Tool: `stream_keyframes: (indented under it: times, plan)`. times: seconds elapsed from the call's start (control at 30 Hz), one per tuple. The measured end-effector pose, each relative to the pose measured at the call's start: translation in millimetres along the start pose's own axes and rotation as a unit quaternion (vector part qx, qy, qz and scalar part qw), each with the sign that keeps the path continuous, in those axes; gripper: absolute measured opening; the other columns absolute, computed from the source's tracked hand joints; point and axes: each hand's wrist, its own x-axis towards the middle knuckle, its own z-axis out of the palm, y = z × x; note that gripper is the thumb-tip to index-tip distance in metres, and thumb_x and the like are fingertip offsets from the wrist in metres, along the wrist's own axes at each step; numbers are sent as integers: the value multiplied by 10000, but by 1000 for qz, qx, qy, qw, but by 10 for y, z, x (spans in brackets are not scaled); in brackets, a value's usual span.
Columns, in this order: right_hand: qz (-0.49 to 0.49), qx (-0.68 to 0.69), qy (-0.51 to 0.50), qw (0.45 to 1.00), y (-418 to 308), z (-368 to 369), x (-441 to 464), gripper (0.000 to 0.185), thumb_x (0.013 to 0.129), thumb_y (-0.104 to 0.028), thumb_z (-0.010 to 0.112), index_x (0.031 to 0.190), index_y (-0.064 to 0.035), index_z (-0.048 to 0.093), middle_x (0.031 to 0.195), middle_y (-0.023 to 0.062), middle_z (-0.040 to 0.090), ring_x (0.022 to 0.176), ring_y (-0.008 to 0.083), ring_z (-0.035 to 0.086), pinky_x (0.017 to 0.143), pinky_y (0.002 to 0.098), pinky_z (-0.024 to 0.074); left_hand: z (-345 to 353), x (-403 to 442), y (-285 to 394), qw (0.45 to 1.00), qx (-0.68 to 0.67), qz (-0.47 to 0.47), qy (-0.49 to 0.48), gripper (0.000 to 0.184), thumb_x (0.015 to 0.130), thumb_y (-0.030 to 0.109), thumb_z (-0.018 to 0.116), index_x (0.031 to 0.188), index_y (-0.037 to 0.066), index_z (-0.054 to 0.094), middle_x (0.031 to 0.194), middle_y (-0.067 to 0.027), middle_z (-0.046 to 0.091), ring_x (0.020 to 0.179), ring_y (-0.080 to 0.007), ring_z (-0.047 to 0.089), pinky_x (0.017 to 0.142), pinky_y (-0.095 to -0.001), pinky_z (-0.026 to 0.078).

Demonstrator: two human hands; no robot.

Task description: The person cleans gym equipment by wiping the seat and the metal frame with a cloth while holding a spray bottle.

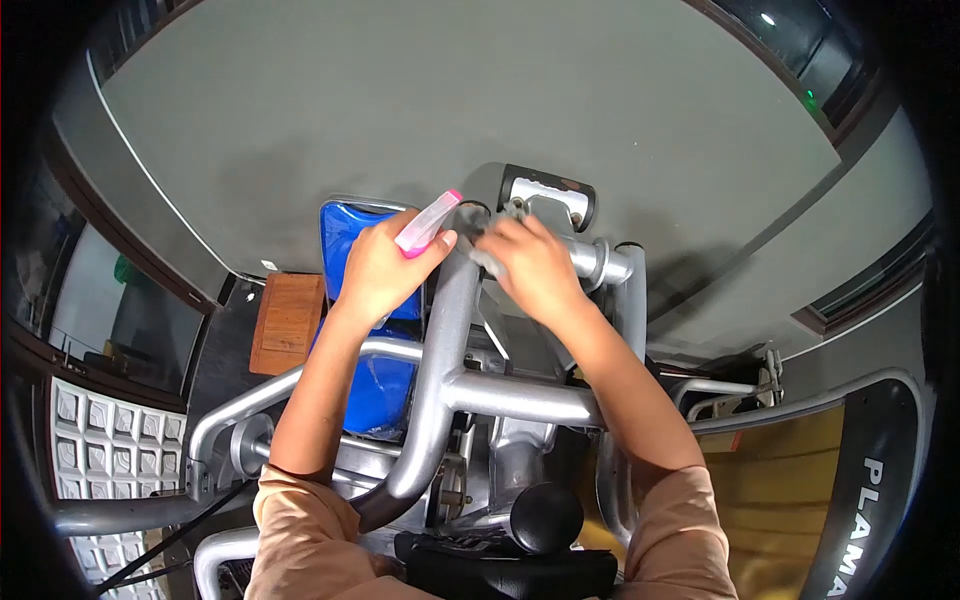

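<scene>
My left hand [385, 265] is closed around a spray bottle whose pink and white head [430, 225] sticks out above the fingers; most of its body is hidden by the hand. With my right hand [532, 262], slightly blurred, I press a grey cloth [484, 262] against the upper end of a silver tube on an exercise machine frame [456, 310]. The two hands are close together, the tube's top end between them. Just behind my right hand is a black and silver bracket-like part [548, 192] of the machine.
Behind my left forearm stands a blue seat [378, 392], beside a brown wooden box or stool [287, 322]. A silver crossbar [520, 397] spans the frame. Near my body are a black round pad [546, 518] and black cushion [510, 576]. A grey wall [450, 100] rises behind.
</scene>
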Motion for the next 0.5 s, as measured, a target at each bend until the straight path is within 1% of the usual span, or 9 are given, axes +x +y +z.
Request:
stream_keyframes:
  times: [0.1,0.23,0.3,0.33,0.4,0.43,0.5]
  plan:
    - [-44,5,-38,998,-21,-117,-189,401,700,-102,789,1091,-150,713,999,-13,634,986,233,600,846,388,562,17,-3,15,1000,-1,-1,-5,376,890,417,723,952,46,725,800,-166,719,764,-369,704,693,-428,532]
    - [-65,-5,-47,997,55,-122,-216,387,696,-105,792,1070,-162,711,1018,-34,635,979,223,600,849,383,542,-10,-6,75,1000,6,-10,-22,375,893,415,722,953,45,727,800,-165,719,764,-363,706,690,-421,532]
    - [-75,-2,-49,996,56,-144,-203,346,692,-106,790,1022,-183,715,1015,-50,634,979,201,585,841,359,494,-11,-14,48,1000,-2,-2,-3,370,894,408,722,949,42,726,797,-165,717,753,-359,702,687,-417,529]
    - [-74,-1,-50,996,54,-160,-221,346,692,-106,790,1022,-183,715,1015,-50,634,979,201,585,841,359,494,-21,-16,45,1000,-2,-3,-4,370,894,408,722,949,42,726,797,-165,717,753,-359,702,687,-417,529]
    - [-110,-81,-85,987,62,-200,-250,204,743,-143,751,935,-209,726,980,-65,625,988,172,561,822,328,440,-46,-3,64,1000,-13,2,-9,361,893,397,727,949,40,725,796,-165,716,750,-356,701,689,-415,529]
    - [-112,-82,-85,987,75,-169,-249,204,743,-143,751,935,-209,726,980,-65,625,988,172,561,822,328,440,-39,-5,65,1000,-14,2,-7,361,893,397,727,949,40,725,796,-165,716,750,-356,701,689,-415,529]
    - [-184,-133,-88,970,106,-37,-262,73,794,-187,697,844,-232,723,937,-88,612,993,149,540,805,308,416,-15,-13,70,1000,-11,-6,5,353,892,389,730,948,40,725,798,-163,716,750,-353,702,690,-414,528]
